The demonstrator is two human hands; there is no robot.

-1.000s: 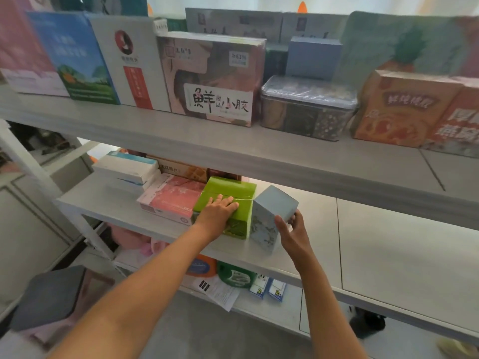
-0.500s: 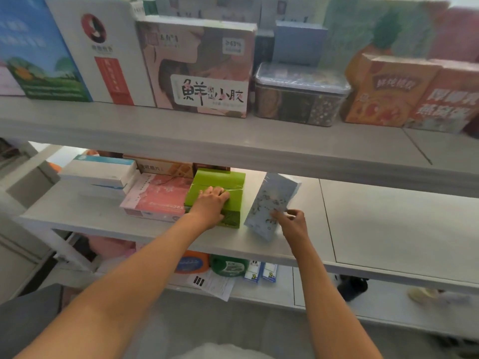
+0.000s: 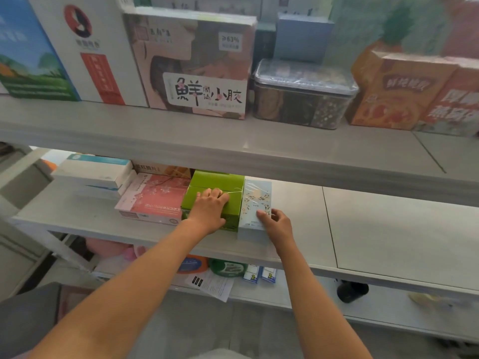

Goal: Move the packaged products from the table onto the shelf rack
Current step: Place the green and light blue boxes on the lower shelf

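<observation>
Left hand (image 3: 208, 209): fingers together and fairly straight, lying flat on top of the green box (image 3: 215, 198), palm down, pressing rather than gripping. Thumb hidden; cannot tell its position.

Right hand (image 3: 276, 224): fingers loosely curled, thumb tip on the top face of the pale blue box (image 3: 255, 203) near its front right corner, the other fingers bent against the box's right side. Looks like a light pinch at that corner; contact of the far fingers is partly hidden.

Pale blue box: lies flat on the middle shelf (image 3: 363, 229), long side running back, its left side touching the green box. Floral print on top.

Green box: on the same shelf, just right of and touching the pink box (image 3: 155, 198). Left of that, a stack of white boxes (image 3: 96, 171).

Upper shelf (image 3: 233, 149): upright cartons and a clear lidded tin (image 3: 303, 97). Below the middle shelf: bottles and a paper sheet (image 3: 212, 283), partly hidden.
</observation>
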